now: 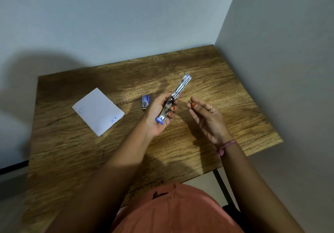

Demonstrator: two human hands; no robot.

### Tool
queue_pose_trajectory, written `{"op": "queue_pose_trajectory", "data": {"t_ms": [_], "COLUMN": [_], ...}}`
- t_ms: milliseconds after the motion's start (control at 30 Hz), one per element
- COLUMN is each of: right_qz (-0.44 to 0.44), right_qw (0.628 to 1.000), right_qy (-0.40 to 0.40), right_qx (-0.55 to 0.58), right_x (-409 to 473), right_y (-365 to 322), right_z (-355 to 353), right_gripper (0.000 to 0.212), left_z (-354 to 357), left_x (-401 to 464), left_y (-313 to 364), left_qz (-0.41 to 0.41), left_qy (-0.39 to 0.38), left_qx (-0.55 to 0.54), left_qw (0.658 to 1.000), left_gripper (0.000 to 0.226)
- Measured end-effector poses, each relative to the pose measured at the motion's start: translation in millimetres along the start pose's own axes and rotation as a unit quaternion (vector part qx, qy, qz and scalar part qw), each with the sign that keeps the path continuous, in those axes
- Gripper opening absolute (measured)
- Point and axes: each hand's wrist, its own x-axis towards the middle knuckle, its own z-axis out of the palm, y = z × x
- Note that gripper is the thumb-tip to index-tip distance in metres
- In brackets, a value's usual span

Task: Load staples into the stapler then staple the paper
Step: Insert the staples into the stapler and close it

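My left hand [159, 117] grips a small blue and silver stapler [174, 98] above the table, swung fully open so its metal arm points up and away to the right. My right hand [206, 118] hovers just right of it, palm turned inward, thumb and forefinger pinched close together; whether a strip of staples is between them is too small to tell. A small blue staple box [146, 102] lies on the table just left of my left hand. A folded white paper [98, 111] with blue pen marks lies flat further left.
The wooden table [226, 106] stands in a corner, with grey walls behind and to the right. Its near right edge shows a black metal leg [224, 187]. My orange clothing [173, 211] fills the bottom of the view.
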Motion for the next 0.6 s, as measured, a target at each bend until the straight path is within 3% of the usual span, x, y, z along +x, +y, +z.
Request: {"op": "queue_pose_trajectory", "data": {"t_ms": [467, 600], "right_qz": [-0.03, -0.056], "right_qw": [0.999, 0.998], "right_qy": [-0.009, -0.007], "right_qx": [-0.032, -0.042], "right_x": [-14.1, -15.8], "right_y": [-11.2, -13.4], "right_z": [26.1, 28.6], "right_gripper": [0.02, 0.018], "left_z": [1.1, 4.0], "left_x": [-12.6, -15.4], "left_y": [-1.3, 0.1], "left_qz": [-0.027, -0.025], "left_qy": [0.01, 0.01], "left_qx": [0.039, 0.059], "left_qw": [0.999, 0.998], "left_gripper": [0.021, 0.028]}}
